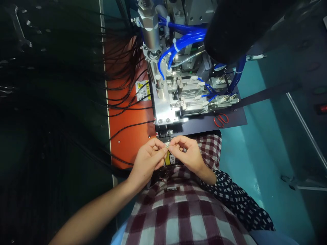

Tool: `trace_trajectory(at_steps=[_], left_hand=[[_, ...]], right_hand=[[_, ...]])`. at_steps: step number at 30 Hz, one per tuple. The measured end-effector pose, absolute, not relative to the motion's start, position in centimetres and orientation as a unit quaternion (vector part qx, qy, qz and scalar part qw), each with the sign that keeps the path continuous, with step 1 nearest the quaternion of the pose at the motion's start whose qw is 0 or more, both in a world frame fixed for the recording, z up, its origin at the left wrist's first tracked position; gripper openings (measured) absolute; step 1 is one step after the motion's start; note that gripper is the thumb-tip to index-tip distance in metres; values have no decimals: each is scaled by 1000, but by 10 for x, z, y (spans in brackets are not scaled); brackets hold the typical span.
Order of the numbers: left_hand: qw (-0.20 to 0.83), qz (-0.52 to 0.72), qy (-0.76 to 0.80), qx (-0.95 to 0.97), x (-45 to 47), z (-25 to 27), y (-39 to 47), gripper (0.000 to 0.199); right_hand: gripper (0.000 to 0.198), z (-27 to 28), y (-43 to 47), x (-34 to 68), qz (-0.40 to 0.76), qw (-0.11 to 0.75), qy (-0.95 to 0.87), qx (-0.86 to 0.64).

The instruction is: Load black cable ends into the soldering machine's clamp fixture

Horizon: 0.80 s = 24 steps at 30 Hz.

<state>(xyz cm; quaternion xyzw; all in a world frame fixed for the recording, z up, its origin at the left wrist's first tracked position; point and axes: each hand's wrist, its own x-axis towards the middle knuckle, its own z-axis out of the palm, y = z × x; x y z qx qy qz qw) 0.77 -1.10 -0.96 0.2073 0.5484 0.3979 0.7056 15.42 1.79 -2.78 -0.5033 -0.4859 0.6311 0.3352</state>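
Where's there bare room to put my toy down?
The orange panel looks bare, except for small screws, between its two lowest cables, beside the left hand. A narrow strip of dark plate lies between machine and apron, left of the red scissors. Cables crowd the upper panel; blue tubes crowd the machine.

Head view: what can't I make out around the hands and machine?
All in head view:
Thin piece between left hand and right hand: too small to identify.
Yellow label: partly covered by both hands.
Red loops, perhaps scissors: rest hidden by the machine.
Blue tubes: partly behind the black cylinder.
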Motion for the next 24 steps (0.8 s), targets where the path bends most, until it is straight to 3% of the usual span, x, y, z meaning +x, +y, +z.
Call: trace_trajectory(at_steps=[15, 24], left_hand=[[709, 400, 536, 223, 6, -13, -14, 22], [702, 401, 542, 228, 8, -12, -12, 21]], right_hand=[[7, -28, 17, 155, 617, 341, -500, -503], [13, -29, 20, 156, 672, 319, -456, -487]])
